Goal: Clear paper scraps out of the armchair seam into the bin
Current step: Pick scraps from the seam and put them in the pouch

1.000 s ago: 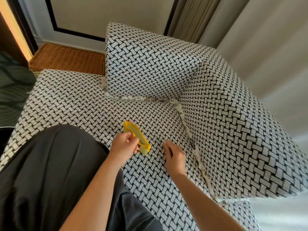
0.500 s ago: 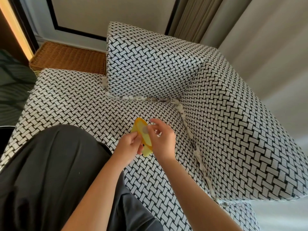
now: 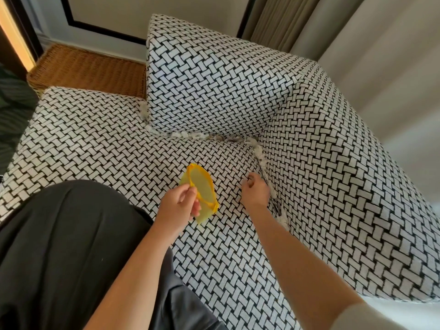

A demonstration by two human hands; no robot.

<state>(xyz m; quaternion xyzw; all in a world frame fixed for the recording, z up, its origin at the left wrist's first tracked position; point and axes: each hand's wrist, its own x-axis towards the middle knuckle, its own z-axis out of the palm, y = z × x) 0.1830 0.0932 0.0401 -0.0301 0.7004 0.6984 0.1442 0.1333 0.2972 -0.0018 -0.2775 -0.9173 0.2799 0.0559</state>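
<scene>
Head view: one yellow bin, centre frame, pinched by left grip; right grip curled at seam among paper scraps, hold unclear.

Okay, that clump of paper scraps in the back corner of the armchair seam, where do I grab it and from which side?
Pinch the crumpled tuft that pokes above the seam, coming down from the seat side: the armrest rises on its right and the back cushion closes off behind it. Pulling upward should free it.

Soft, even daylight, mild shadows; wide-angle bending at the edges (corners slightly blurred).
</scene>
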